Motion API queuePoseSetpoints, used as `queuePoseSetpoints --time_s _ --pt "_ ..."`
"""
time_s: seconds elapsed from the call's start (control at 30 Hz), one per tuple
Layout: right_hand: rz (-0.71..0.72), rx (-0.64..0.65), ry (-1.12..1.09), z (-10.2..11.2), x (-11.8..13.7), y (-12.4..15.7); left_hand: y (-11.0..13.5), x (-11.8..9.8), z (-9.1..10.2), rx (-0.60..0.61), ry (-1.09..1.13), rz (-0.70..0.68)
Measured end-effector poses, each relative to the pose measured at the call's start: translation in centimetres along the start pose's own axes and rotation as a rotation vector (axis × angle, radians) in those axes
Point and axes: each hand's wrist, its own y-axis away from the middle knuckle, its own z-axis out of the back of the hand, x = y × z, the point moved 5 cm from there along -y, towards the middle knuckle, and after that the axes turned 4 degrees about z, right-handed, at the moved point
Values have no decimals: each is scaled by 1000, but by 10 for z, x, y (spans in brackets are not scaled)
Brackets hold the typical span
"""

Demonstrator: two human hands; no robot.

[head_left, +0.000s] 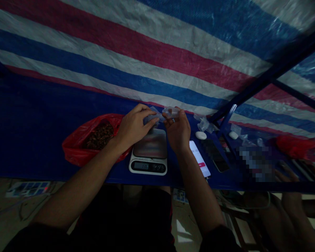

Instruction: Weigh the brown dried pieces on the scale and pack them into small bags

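Note:
My left hand [134, 126] pinches a crumpled clear plastic bag [151, 117] above the far edge of a kitchen scale [150, 145]. In my right hand [179, 134], the thumb and fingers close on a translucent piece of plastic [171, 112]. It looks continuous with the bag, but I cannot tell for sure. Nothing rests on the scale's metal plate, and its lit display shows digits that are hard to read. Left of the scale, partly behind my left forearm, an open red plastic bag [75, 148] holds many small brown pieces [101, 135].
A lit phone [199, 159] and a dark phone [217, 155] lie right of the scale. Near them are a white earbud case [201, 135] and loose clear bags [206, 123]. A blue metal post [252, 82] and striped tarp [147, 49] stand behind. Another person's hand [287, 175] is far right.

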Motion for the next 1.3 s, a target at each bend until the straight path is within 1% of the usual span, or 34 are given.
queuePoseSetpoints --time_s 0.1,0.2,0.27,0.33,0.4,0.43,0.53,0.6,0.67,0.73,0.8,0.87,0.9,0.93,1.0,1.07,1.1,1.13,1.2,1.3 --pt "-11 67 -37 0 7 -2 -2 3 1 12 -29 21" --pt "-14 120 6 0 11 -3 -6 7 6 -4 -29 55" --pt "-8 161 88 0 12 -3 -10 10 17 -91 -25 70" --pt "26 212 196 0 12 -2 -12 14 31 -231 -45 91" --pt "110 280 350 -2 15 1 -14 17 45 -336 -91 101" --pt "170 324 451 -4 16 3 -15 18 49 -351 -117 92" --pt "355 492 751 -12 18 10 -18 21 54 -291 -188 40" --pt "423 596 848 -17 16 14 -19 24 54 -251 -233 24" --pt "425 658 872 -20 14 16 -19 28 52 -212 -276 25" --pt "390 686 895 -21 13 17 -19 33 48 -154 -309 25" --pt "354 692 916 -22 14 18 -18 36 45 -111 -324 26" --pt "331 684 893 -24 17 19 -17 38 44 -105 -328 43" --pt "326 660 863 -25 20 19 -17 40 43 -109 -332 59" --pt "322 619 831 -24 22 18 -16 41 43 -111 -337 77" --pt "325 486 788 -19 24 14 -15 43 39 -100 -348 103" --pt "339 354 804 -10 23 8 -15 45 35 -80 -356 113" --pt "343 314 831 -5 21 5 -14 45 32 -70 -359 114" --pt "343 297 864 0 18 1 -14 45 31 -61 -359 112" --pt "325 305 934 9 9 -6 -14 43 29 -57 -348 104" --pt "286 360 1018 18 -4 -12 -14 36 30 -67 -307 74"
